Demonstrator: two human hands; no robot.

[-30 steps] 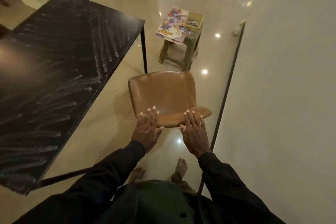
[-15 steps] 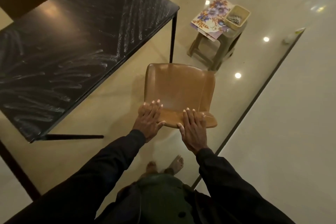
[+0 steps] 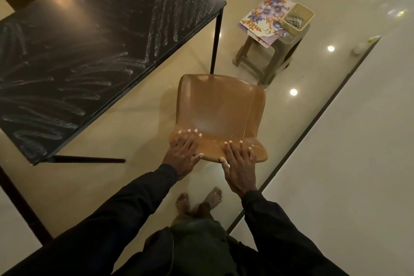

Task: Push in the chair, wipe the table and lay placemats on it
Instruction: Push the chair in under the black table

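Floor (image 3: 125,186): glossy pale tile w/ light reflections; carries the chair and everything else.

Table (image 3: 89,51): black rect. top, streaked w/ whitish smear marks. It lies left of and beyond the chair, apart from it, and a strip of bare floor shows between them. One thin table leg (image 3: 216,40) comes down just beyond the chair's far left corner; contact cannot be told.

Chair (image 3: 220,107): tan moulded shell seen from above and behind, backrest nearest the person, seat pointing away. The seat is fully outside the table's outline, not under it.

Stool (image 3: 266,60): beige plastic, beyond the chair to its right, near the far right corner but apart.

Placemats (image 3: 261,21): floral-print stack on the stool top, i.e. beyond-right of the chair. One corner overhangs the stool edge on the chair's side.

Hands: both laid flat on the top edge of the chair's backrest, apart from each other, fingers straight and pointing toward the seat, nothing gripped.
- Left hand (image 3: 182,152): on the backrest's left end, thumb spread along the rear edge.
- Right hand (image 3: 240,168): right of centre, thumb at the rear edge; the backrest's right end shows bare beside it.

Tub (image 3: 298,19): small beige container on the stool, on the placemats' side farthest from the chair. Contents are striped, not identifiable.
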